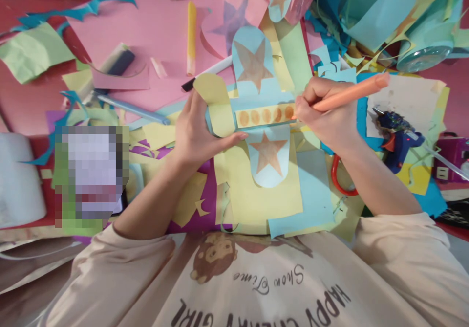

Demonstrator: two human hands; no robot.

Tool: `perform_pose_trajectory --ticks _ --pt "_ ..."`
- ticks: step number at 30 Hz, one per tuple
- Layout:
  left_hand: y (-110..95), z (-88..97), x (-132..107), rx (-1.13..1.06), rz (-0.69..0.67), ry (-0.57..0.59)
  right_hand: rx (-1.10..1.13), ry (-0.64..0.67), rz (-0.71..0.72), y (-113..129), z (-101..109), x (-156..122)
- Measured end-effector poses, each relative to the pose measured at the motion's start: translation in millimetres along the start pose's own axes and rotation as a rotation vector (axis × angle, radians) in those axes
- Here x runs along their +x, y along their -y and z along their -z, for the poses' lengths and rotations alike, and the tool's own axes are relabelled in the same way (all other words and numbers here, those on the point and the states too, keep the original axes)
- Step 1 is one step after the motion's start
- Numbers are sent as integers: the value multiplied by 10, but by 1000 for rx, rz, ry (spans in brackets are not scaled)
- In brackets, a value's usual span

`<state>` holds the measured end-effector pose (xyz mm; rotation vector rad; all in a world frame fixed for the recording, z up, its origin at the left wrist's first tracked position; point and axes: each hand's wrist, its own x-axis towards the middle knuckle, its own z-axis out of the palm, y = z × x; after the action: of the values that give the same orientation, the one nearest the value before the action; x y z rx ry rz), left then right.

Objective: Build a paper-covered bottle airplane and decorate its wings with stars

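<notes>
My right hand (pixel 330 109) grips an orange marker (pixel 355 92), its tip at the right end of a pale yellow strip (pixel 261 117). Several orange dots run in a row along that strip. It lies across a light blue paper cutout (pixel 271 168) whose rounded flaps above and below carry brown-orange stars (pixel 252 63). At the cutout's left side, my left hand (pixel 194 131) holds it, thumb in front and the other fingers partly hidden behind a yellow rounded flap (pixel 212 92). Yellow paper sheets (pixel 264 205) lie beneath the cutout.
A blue glue gun (pixel 399 146) rests at right, near red-handled scissors (pixel 339 178) partly under my right forearm. A yellow marker (pixel 191 38), a blue pen (pixel 132 107) and paper scraps lie around. A clear teal cup (pixel 427 48) stands back right; a white roll (pixel 20 180) is at left.
</notes>
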<state>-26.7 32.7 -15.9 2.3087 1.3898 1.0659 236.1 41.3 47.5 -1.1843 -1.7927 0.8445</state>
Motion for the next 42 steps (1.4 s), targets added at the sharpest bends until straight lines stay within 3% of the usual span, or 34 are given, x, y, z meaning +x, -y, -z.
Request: perform_pose_trajectory --ticks 16,21,27,32,38,42 --pt "-13 -22 14 71 -49 -56 47 -39 8 86 -47 7" --pt "-30 -15 14 68 0 -25 -21 -7 16 48 -27 12" --pt "-11 -13 7 19 77 3 -26 -70 8 -21 -15 15" --pt "28 -25 -10 -61 44 -12 40 -75 -46 -24 -18 16" --pt "56 -51 -31 -29 24 -23 288 -138 -114 18 -29 46" --pt "49 -92 -61 -18 40 -26 236 -164 -144 76 39 52"
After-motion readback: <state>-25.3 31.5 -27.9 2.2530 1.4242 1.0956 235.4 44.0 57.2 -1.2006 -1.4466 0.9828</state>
